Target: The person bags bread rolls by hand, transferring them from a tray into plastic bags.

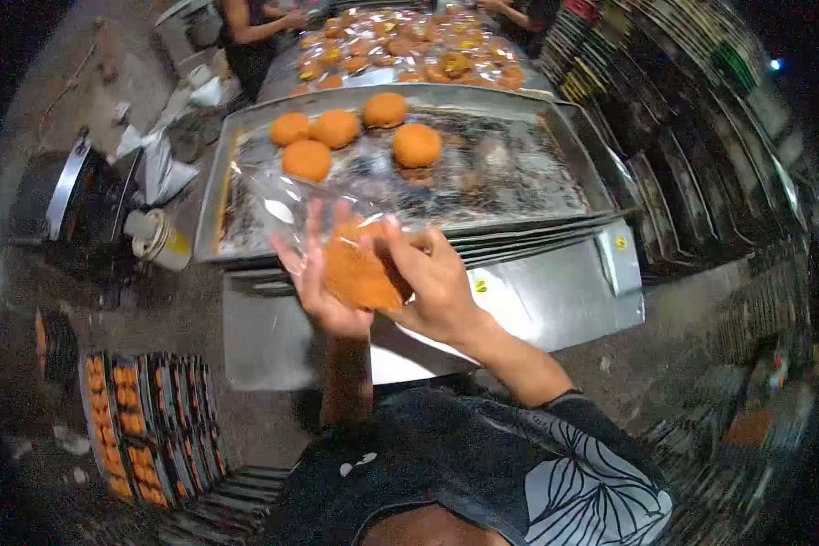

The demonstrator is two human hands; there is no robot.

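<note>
Over the near edge of the baking tray (pixel 519 218), both my hands are around an orange-brown bun (pixel 359 271). My left hand (pixel 323 296) holds a clear plastic bag (pixel 278 196), its fingers raised behind the film. My right hand (pixel 437 282) grips the bun from the right side, thumb and fingers curled over it. The bag's film overlaps the bun's upper part and spreads out to the upper left. Several round orange buns (pixel 335 129) lie at the left and middle of the tray, whose metal is stained dark.
More trays are stacked under the top one on a steel table (pixel 555 296). Beyond lies a heap of wrapped buns (pixel 409 45), with people's arms (pixel 264 27) on either side. Racks of trays (pixel 692 136) stand right; racked buns (pixel 127 409) stand lower left, below a white bucket (pixel 164 241).
</note>
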